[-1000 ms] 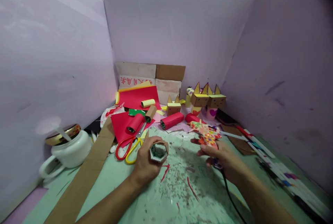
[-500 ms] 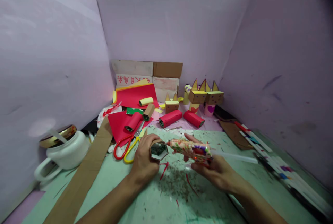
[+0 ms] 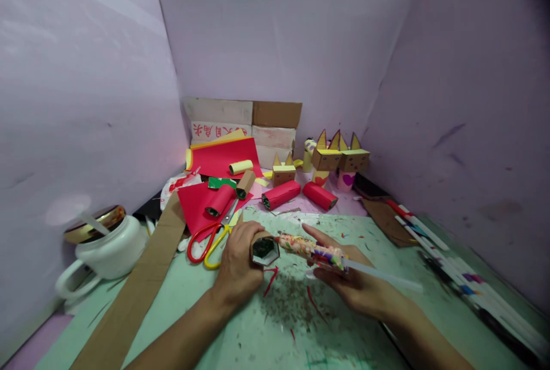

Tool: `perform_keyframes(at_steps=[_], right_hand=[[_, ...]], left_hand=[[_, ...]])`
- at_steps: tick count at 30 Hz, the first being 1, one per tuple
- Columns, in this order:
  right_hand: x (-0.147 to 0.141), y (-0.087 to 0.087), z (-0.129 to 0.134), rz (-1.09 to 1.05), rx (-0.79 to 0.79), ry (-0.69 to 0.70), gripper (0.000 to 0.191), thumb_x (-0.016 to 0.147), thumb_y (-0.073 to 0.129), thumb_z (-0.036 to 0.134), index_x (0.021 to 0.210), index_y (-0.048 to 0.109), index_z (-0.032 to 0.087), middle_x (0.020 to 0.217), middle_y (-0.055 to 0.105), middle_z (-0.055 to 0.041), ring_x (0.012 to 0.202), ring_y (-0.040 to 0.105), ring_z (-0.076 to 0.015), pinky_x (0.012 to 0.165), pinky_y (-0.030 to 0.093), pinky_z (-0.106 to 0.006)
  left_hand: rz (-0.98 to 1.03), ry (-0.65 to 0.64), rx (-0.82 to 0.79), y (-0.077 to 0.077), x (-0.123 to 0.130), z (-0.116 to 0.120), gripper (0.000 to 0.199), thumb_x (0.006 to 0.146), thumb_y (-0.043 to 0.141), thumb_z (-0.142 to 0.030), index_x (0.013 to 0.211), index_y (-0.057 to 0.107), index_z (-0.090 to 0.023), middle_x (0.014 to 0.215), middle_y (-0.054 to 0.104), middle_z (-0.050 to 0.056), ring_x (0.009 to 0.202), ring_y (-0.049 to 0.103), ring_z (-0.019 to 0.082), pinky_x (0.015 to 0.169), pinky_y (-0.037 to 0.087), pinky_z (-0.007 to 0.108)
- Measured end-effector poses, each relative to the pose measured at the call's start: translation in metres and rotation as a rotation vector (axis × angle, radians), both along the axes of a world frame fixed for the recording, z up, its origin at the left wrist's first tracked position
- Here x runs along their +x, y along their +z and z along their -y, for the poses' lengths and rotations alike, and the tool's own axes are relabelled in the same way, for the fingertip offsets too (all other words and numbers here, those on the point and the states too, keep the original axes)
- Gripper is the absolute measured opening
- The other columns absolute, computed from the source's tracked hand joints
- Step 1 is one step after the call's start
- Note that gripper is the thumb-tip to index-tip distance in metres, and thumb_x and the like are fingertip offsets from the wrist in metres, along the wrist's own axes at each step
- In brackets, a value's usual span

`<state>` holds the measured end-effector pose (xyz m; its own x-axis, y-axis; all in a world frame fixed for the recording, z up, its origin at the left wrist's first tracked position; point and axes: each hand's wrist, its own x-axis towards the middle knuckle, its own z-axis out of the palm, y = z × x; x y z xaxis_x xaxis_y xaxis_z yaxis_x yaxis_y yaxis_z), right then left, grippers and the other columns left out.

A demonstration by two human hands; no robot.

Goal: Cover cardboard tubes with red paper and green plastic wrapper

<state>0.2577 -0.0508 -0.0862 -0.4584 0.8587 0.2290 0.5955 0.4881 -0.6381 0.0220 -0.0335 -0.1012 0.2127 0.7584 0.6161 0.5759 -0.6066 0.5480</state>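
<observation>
Beside the scissors (image 3: pixel 213 240), the left hand (image 3: pixel 239 261) was curled around a cardboard tube (image 3: pixel 265 248). The right hand (image 3: pixel 344 270) gripped a patterned glue gun (image 3: pixel 313 250), its nozzle at the tube's rim.

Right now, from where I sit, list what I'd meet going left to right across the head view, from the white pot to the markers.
White pot → scissors → held cardboard tube → patterned glue gun → markers.
</observation>
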Motion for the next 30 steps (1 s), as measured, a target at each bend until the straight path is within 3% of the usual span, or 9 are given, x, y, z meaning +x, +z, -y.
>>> perform_keyframes(at_steps=[6, 13, 20, 30], right_hand=[[-0.0019, 0.0070, 0.0016, 0.094, 0.146, 0.023, 0.058, 0.081, 0.048, 0.021, 0.138, 0.038, 0.021, 0.093, 0.073, -0.0069, 0.069, 0.067, -0.0250, 0.059, 0.044, -0.032], [-0.0057, 0.0068, 0.0003, 0.174, 0.238, 0.015, 0.061, 0.073, 0.047, 0.018, 0.134, 0.043, 0.016, 0.093, 0.074, -0.0086, 0.067, 0.069, -0.0265, 0.056, 0.046, -0.032], [-0.0072, 0.0091, 0.0022, 0.151, 0.205, 0.001, 0.059, 0.075, 0.047, 0.016, 0.133, 0.042, 0.019, 0.084, 0.074, -0.0056, 0.063, 0.068, -0.0208, 0.055, 0.043, -0.028], [-0.0026, 0.0039, -0.0001, 0.091, 0.097, 0.017, 0.057, 0.078, 0.048, 0.018, 0.135, 0.040, 0.024, 0.100, 0.072, -0.0063, 0.081, 0.068, -0.0265, 0.067, 0.047, -0.033]], left_hand=[[-0.042, -0.009, -0.031, 0.0045, 0.0002, 0.0006, 0.046, 0.054, 0.048, 0.004, 0.092, 0.056, -0.021, 0.094, 0.060, 0.005, 0.091, 0.055, 0.024, 0.080, 0.045, 0.037], [-0.100, -0.020, -0.014, 0.0058, -0.0007, 0.0018, 0.044, 0.056, 0.048, 0.003, 0.092, 0.055, -0.021, 0.094, 0.060, 0.005, 0.092, 0.054, 0.024, 0.083, 0.043, 0.038], [-0.117, -0.018, -0.025, 0.0064, -0.0008, 0.0024, 0.042, 0.058, 0.049, 0.002, 0.093, 0.055, -0.021, 0.095, 0.059, 0.006, 0.093, 0.053, 0.024, 0.083, 0.042, 0.038], [-0.053, -0.022, -0.015, 0.0062, 0.0006, 0.0019, 0.047, 0.054, 0.048, 0.004, 0.093, 0.056, -0.021, 0.094, 0.060, 0.005, 0.093, 0.055, 0.024, 0.084, 0.043, 0.039]])
